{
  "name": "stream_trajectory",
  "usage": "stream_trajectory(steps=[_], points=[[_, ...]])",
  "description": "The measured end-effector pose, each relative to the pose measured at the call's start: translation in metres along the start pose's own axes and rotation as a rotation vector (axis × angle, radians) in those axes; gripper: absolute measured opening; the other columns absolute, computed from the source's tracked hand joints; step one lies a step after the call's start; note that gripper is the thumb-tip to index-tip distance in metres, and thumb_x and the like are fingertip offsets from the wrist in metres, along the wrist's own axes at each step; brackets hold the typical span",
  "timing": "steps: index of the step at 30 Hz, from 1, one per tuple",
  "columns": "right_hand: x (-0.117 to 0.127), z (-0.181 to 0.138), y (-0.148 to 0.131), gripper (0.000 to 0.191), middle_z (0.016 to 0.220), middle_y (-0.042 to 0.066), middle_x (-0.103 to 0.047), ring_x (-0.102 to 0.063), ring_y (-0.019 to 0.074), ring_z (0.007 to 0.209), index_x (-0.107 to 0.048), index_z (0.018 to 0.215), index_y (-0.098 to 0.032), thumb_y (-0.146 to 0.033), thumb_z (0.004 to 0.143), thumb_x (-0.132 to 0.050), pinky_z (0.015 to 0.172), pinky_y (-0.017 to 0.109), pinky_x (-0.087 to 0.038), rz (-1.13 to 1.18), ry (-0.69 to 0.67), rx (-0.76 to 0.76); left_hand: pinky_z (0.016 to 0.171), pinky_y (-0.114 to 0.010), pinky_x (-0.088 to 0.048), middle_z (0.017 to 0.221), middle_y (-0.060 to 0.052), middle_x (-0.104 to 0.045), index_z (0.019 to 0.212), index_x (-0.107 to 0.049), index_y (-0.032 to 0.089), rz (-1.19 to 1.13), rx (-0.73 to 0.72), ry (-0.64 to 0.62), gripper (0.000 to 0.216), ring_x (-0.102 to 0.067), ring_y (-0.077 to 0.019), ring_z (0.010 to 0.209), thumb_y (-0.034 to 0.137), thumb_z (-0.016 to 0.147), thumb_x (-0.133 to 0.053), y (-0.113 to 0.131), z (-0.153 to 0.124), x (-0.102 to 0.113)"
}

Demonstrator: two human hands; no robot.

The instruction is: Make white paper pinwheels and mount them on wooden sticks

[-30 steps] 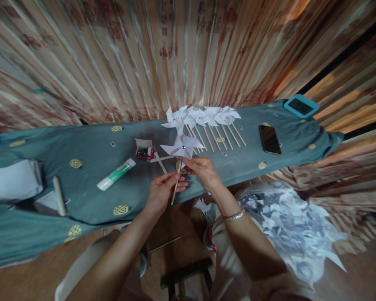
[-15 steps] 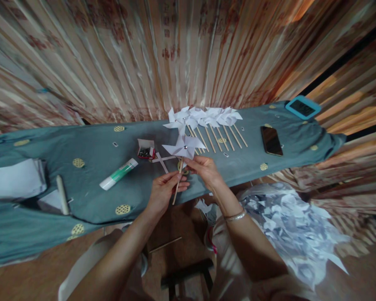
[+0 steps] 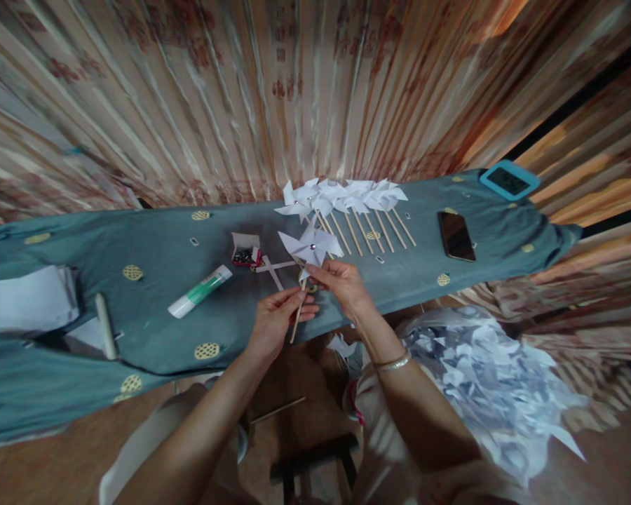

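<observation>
A white paper pinwheel [image 3: 322,242] with a shiny pin at its centre is held up over the front of the cloth-covered table. My left hand [image 3: 277,315] grips its wooden stick [image 3: 298,315] between thumb and fingers. The fingertips of my right hand [image 3: 344,282] pinch the pinwheel's lower paper blade. Behind it, several finished-looking paper pinwheels [image 3: 336,196] lie in a row with their sticks pointing toward me. Two crossed paper strips [image 3: 272,272] rest just left of the held pinwheel, beside a small open box of pins [image 3: 246,254].
On the table [image 3: 163,245] lie a green-and-white glue stick [image 3: 200,291], a paper stack [image 3: 29,301], a whitish rod [image 3: 105,326], a phone [image 3: 456,236] and a blue digital clock [image 3: 509,180]. A bag of paper pieces [image 3: 494,386] stands below right. Curtains [image 3: 242,91] hang behind.
The pinwheel's blades have turned about the centre pin, and my right fingers now pinch a lower blade. My left hand stays on the stick.
</observation>
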State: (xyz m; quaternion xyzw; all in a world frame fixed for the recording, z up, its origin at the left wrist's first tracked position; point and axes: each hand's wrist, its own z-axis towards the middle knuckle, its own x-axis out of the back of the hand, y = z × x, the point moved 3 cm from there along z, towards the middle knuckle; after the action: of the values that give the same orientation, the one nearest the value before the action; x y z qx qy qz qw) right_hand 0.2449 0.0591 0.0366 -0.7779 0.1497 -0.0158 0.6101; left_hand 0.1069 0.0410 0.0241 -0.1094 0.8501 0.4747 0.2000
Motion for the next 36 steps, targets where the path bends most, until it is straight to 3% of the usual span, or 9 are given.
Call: stream_trajectory(steps=[15, 23, 27, 31, 35, 36], points=[[-0.017, -0.008, 0.009, 0.039, 0.052, -0.004, -0.063, -0.053, 0.0090, 0.049, -0.066, 0.056, -0.018, -0.046, 0.045, -0.090, 0.049, 0.023, -0.042, 0.039, -0.098, -0.029, 0.062, -0.031, -0.060, 0.074, -0.009, -0.075, 0.082, -0.074, 0.010, 0.022, -0.024, -0.023, 0.044, -0.073, -0.0217, 0.063, 0.037, 0.054, -0.091, -0.001, 0.002, 0.005], [-0.002, -0.003, 0.005, 0.043, 0.056, 0.000, -0.067, -0.058, 0.0113, 0.053, -0.065, 0.057, -0.018, -0.054, 0.046, -0.086, 0.056, 0.025, -0.047, -0.064, -0.001, 0.001, 0.085, -0.035, -0.056, 0.091, -0.010, -0.078, 0.089, -0.077, 0.015, 0.012, -0.091, -0.007, 0.051, -0.073, -0.0232, 0.090, 0.041, 0.048, -0.093, 0.000, -0.002, 0.013], [0.013, 0.014, -0.015, 0.042, 0.055, 0.001, -0.065, -0.055, 0.0123, 0.051, -0.063, 0.059, -0.018, -0.057, 0.057, -0.080, 0.053, 0.025, -0.044, -0.324, 0.025, 0.128, 0.091, -0.038, -0.053, 0.099, -0.011, -0.077, 0.089, -0.077, 0.016, 0.047, -0.131, 0.002, 0.050, -0.070, -0.0271, 0.102, 0.044, 0.050, -0.091, 0.006, -0.005, 0.020], [0.014, 0.041, -0.054, 0.029, 0.061, 0.002, -0.067, -0.057, 0.0130, 0.056, -0.067, 0.065, -0.016, -0.042, 0.078, -0.068, 0.055, 0.025, -0.042, -0.798, 0.095, 0.305, 0.088, -0.038, -0.054, 0.098, -0.011, -0.077, 0.089, -0.077, 0.017, 0.063, -0.147, 0.005, 0.048, -0.069, -0.0277, 0.102, 0.045, 0.052, -0.089, 0.010, -0.009, 0.028], [-0.004, 0.075, -0.084, 0.024, 0.078, 0.006, -0.073, -0.064, 0.0156, 0.072, -0.074, 0.082, -0.015, -0.034, 0.087, -0.060, 0.067, 0.024, -0.047, -1.329, 0.127, 0.267, 0.086, -0.036, -0.054, 0.094, -0.010, -0.077, 0.087, -0.078, 0.017, 0.058, -0.138, 0.011, 0.050, -0.069, -0.0261, 0.099, 0.046, 0.049, -0.091, 0.013, -0.011, 0.036], [-0.009, 0.083, -0.088, 0.023, 0.082, 0.008, -0.074, -0.066, 0.0170, 0.078, -0.075, 0.087, -0.014, -0.032, 0.087, -0.060, 0.072, 0.026, -0.048, -1.369, 0.129, 0.252, 0.085, -0.035, -0.054, 0.094, -0.010, -0.078, 0.087, -0.078, 0.017, 0.054, -0.136, 0.015, 0.050, -0.070, -0.0253, 0.097, 0.046, 0.048, -0.091, 0.014, -0.012, 0.038]])
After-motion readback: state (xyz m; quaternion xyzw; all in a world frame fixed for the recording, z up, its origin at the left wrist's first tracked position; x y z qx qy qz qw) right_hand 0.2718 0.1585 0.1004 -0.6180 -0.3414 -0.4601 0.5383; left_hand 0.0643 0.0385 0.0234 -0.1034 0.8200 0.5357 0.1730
